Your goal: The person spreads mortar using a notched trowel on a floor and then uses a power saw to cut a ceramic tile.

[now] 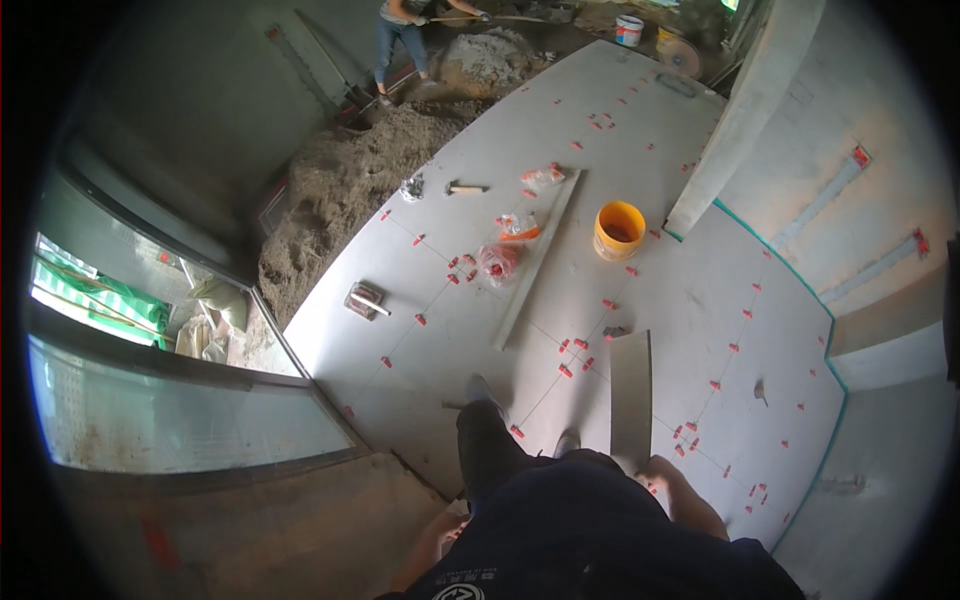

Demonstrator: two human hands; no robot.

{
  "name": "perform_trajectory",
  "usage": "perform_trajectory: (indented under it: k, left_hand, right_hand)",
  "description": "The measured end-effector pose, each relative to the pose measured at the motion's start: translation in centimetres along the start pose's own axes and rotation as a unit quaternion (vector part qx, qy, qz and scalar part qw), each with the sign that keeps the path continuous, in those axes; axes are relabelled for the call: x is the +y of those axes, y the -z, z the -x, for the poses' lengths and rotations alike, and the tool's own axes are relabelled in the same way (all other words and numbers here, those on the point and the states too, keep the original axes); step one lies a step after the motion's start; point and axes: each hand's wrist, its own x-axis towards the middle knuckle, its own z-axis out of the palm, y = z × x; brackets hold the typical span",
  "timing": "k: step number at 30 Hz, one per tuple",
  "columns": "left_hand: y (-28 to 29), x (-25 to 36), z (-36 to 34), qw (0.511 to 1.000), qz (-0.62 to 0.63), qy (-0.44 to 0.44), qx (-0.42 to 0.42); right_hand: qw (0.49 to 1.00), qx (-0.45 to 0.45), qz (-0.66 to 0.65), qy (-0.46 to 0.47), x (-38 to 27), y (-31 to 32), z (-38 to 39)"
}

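Right hand (pixel 657 474) of the worker grips the lower end of a long grey strip (pixel 630 395). Left hand (pixel 450 525) is at the worker's other side, partly hidden by the body; its grip cannot be told.

Head view: the strip lies over the near part of the tiled floor (pixel 690 265), between the worker's right shoe (pixel 567 442) and the floor's right-hand edge. Whether its far end is raised or resting cannot be told.

Hazards, as judged from across the room:
1. Strip: a hold at one end only could let the far end swing or drop, chipping the strip or a tile.
2. Red levelling clips (pixel 566 370): a low sweep or misplaced step could knock them and disturb the joints.
3. Straightedge (pixel 540 260) and plastic bag (pixel 498 262): both lie ahead of the shoes and could trip the worker.
4. Yellow bucket (pixel 619 238): a wide swing of the strip could tip it.
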Motion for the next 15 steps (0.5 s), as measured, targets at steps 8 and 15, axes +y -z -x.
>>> perform_trajectory:
  k: [8, 15]
  left_hand:
    - [17.7, 8.6, -10.4, 0.964, 0.119, -0.236, -0.019]
    - [47.6, 22.7, -21.7, 0.851, -0.500, -0.089, 0.135]
  right_hand:
    - [0.985, 0.076, -0.089, -0.126, -5.6, 6.1, -6.3]
    - [0.917, 0.016, 0.355, 0.184, -15.2, 5.2, -8.7]
